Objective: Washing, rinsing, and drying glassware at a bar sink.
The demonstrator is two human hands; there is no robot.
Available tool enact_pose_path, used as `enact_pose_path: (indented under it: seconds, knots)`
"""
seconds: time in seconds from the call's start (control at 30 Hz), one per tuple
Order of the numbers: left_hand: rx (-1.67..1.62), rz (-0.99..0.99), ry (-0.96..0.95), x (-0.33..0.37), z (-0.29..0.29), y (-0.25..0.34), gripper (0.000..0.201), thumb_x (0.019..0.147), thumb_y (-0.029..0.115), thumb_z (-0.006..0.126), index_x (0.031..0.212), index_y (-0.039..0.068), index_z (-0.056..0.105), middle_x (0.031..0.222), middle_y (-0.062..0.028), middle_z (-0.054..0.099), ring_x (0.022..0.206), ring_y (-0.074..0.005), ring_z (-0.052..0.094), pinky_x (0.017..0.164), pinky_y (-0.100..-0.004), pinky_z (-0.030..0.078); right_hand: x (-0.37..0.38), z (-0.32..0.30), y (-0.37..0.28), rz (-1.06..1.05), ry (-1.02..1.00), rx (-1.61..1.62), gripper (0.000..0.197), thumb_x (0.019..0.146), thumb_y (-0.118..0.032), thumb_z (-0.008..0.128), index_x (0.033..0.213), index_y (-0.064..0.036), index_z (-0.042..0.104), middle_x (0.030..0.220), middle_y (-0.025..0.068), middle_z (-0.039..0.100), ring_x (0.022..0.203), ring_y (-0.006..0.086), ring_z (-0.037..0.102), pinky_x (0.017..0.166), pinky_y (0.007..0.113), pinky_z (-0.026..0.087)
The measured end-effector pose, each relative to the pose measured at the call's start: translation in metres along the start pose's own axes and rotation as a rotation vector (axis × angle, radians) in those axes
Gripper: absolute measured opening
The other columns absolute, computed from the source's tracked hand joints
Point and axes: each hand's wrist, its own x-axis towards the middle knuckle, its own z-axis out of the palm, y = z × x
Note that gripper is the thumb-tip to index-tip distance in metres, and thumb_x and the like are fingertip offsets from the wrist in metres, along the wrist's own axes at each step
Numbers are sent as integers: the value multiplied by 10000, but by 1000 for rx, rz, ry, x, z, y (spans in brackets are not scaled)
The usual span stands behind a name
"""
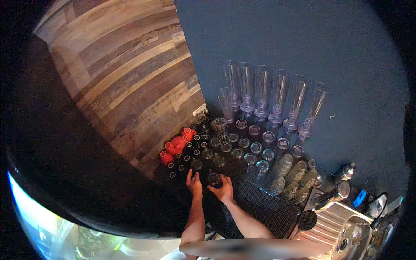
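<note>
In my right hand (223, 190) is a clear glass (213, 179), with the thumb on its near side and the fingers curled along its right. My left hand (194, 185) is to the left, fingers stretched forward and apart. Its fingertips come up to the near side of another clear glass (196, 164); whether they touch it I cannot tell. More glasses stand on the dark counter just beyond both hands, among them a stemmed glass (219, 161). Left of these is a group of small black bottle-like items (189, 145) with pale round tops.
Red bottle-like items (175, 145) stand by the wood-panelled wall (130, 73). Tall clear plastic cups (262, 86) line the blue wall at the back. Stacked glasses (284, 164) are to the right, beyond a black drip mat (268, 208). A metal sink (351, 229) and tap (340, 190) are far right.
</note>
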Motion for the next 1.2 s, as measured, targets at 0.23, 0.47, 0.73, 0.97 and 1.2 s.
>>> enact_pose_path:
  seconds: [0.23, 0.47, 0.73, 0.97, 1.2]
  knots:
    - [-188, -308, -68, 37, 3, -5, 404, 810, 113, 599, 1181, -9, 493, 1107, -160, 564, 977, -195, 555, 849, -280, 415, 13, 20, -2, 57, -46, 155, 690, 561, -228, 802, 1139, -20, 488, 1040, 167, 502, 976, 300, 514, 817, 360, 440]
    - [-342, -468, -31, 30, 14, -6, 415, 797, 121, 610, 1168, -31, 502, 1125, -130, 565, 996, -201, 554, 861, -285, 414, 2, 26, 16, 112, 5, 88, 662, 594, -150, 778, 1148, -47, 430, 1081, 162, 501, 1000, 308, 528, 834, 372, 442]
    - [-174, -503, -108, 35, 4, -7, 452, 788, 229, 621, 1192, 60, 507, 1155, -89, 543, 1043, -223, 515, 831, -376, 425, 6, 33, 4, 125, 20, 134, 613, 619, -124, 761, 1128, -51, 429, 1049, 166, 505, 961, 319, 538, 799, 387, 453]
    - [-180, -546, -204, 34, 6, -12, 444, 794, 270, 613, 1197, 118, 504, 1156, -50, 536, 1069, -209, 485, 777, -433, 432, 0, 21, 13, 117, 12, 84, 610, 632, -155, 756, 1141, -66, 431, 1021, 163, 548, 928, 316, 563, 789, 383, 461]
    - [168, -285, -51, 43, -1, -39, 449, 784, 183, 597, 1154, -47, 484, 1140, -189, 530, 1033, -269, 510, 882, -338, 383, -54, -83, 7, 365, -100, 307, 269, 736, -183, 693, 913, -12, 585, 895, 106, 615, 785, 153, 586, 721, 275, 464]
